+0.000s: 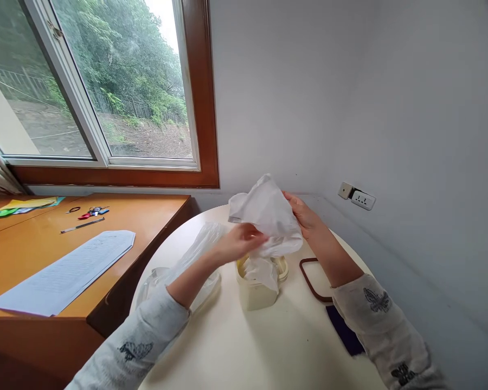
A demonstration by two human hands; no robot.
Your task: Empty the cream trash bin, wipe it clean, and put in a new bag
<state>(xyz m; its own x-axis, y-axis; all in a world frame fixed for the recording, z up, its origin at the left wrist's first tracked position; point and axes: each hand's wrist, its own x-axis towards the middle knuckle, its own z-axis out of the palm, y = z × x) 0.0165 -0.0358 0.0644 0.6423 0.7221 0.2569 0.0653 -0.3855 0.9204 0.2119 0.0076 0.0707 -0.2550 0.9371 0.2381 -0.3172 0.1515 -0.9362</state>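
Observation:
A crumpled white plastic bag [266, 208] is held up over the table. My right hand [303, 214] grips it by its right side, the fingers partly hidden behind it. My left hand [239, 242] comes in from the left, its slightly blurred fingers pinched at the lower front of the bag. Right below both hands stands a small cream bin [257, 295] with a yellowish inner edge. More thin white plastic [264, 272] bunches at its mouth and hangs over the front.
Clear plastic bags [195, 271] lie on the left of the round white table [276, 346]. A brown rounded frame [308, 281] and a dark blue flat piece [344, 330] sit on its right. The adjoining wooden desk [154, 216] carries papers [71, 271], a pen [82, 225] and scissors [90, 214].

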